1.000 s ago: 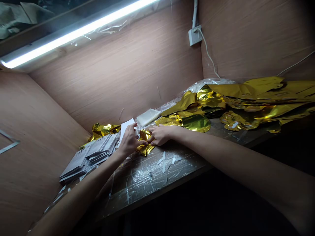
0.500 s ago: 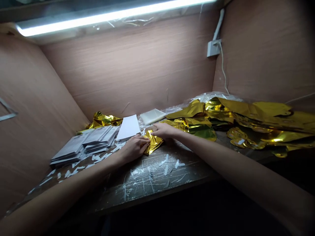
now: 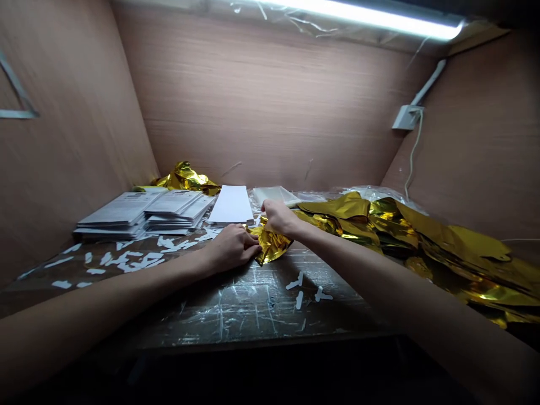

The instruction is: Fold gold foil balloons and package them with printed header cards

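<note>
A crumpled piece of gold metallic foil lies on the scratched tabletop between my hands. My left hand presses its fingertips against the foil's left end. My right hand pinches the top of the same piece from above, its fingers partly hiding the foil. Just behind my hands lies a white paper strip, close to my left hand but apart from it.
Stacks of printed grey-white sheets stand to the left among white plastic scraps. A large heap of gold foil fills the right side. Wooden walls enclose the table's back and sides.
The view has swung left and levelled. Both hands stay on the gold foil, and my right hand has shifted slightly up the piece.
</note>
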{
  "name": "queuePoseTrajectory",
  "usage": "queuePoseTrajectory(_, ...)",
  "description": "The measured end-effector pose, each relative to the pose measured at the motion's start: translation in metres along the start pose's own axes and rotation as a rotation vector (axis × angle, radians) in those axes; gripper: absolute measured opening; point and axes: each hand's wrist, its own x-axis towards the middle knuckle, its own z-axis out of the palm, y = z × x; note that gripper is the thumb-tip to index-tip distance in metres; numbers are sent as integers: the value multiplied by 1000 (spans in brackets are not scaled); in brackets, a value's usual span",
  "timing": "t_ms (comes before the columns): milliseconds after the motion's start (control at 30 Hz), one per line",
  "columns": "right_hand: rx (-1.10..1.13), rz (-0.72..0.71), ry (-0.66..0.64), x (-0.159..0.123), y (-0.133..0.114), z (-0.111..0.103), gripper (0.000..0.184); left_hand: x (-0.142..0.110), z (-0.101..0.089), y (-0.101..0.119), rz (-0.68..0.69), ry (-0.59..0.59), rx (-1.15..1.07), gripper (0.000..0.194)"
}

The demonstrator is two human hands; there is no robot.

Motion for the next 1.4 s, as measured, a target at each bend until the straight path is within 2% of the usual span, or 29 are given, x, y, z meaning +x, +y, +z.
queuePoseTrajectory(133, -89, -46, 76, -7, -27, 6, 41, -6, -1, 3, 5, -19, 113, 23)
queuePoseTrajectory(233, -28, -49, 71, -15, -40, 7, 29, -9, -6, 6, -16, -20, 111, 21)
queuePoseTrajectory(300, 103, -13, 22, -19, -37, 6, 23, -10, -10, 6, -44, -27, 77, 20)
queuePoseTrajectory(400, 328, 16, -41, -28, -18, 6, 24, -11, -14, 4, -127, -42, 25, 15)
queuePoseTrajectory(533, 466, -114, -79, -45, 6, 17, 32, -11, -11, -1, -223, 56, 21, 9)
queuePoseTrajectory(600, 430, -204, -84, -54, 10, 26, 34, -11, -9, -3, -169, 119, 36, 16)
queuePoseTrajectory(667, 336, -288, -82, -62, 9, 33, 35, -11, -9, -4, -73, 118, 39, 21)
queuePoseTrajectory(767, 221, -375, -95, -69, 5, 35, 39, -11, -10, -5, 15, -7, 65, 20)
queuePoseTrajectory(867, 174, -445, -92, -71, 2, 28, 39, -11, -10, -4, -5, -71, 76, 21)
queuePoseTrajectory(933, 147, -400, -68, -72, -2, 20, 35, -12, -8, -3, -15, -55, 84, 22)
queuePoseTrajectory(1033, 178, -155, -40, -68, -11, 9, 35, -12, -5, 2, 10, -51, 148, 25)
queuePoseTrajectory(1100, 222, -2, -89, -62, -18, 3, 35, -13, -6, 7, 11, -89, 258, 28)
queuePoseTrajectory(1167, 280, 89, -168, -52, -22, 1, 29, -14, -8, 13, -8, -154, 402, 33)
queuePoseTrajectory(1267, 506, 179, -280, -37, -24, 2, 22, -15, -13, 21, -30, -215, 523, 38)
queuePoseTrajectory(1333, 690, 216, -323, -29, -22, 5, 18, -14, -17, 22, -55, -215, 484, 39)
queuePoseTrajectory(1400, 819, 228, -308, -27, -18, 8, 15, -12, -22, 15, -127, -183, 392, 42)
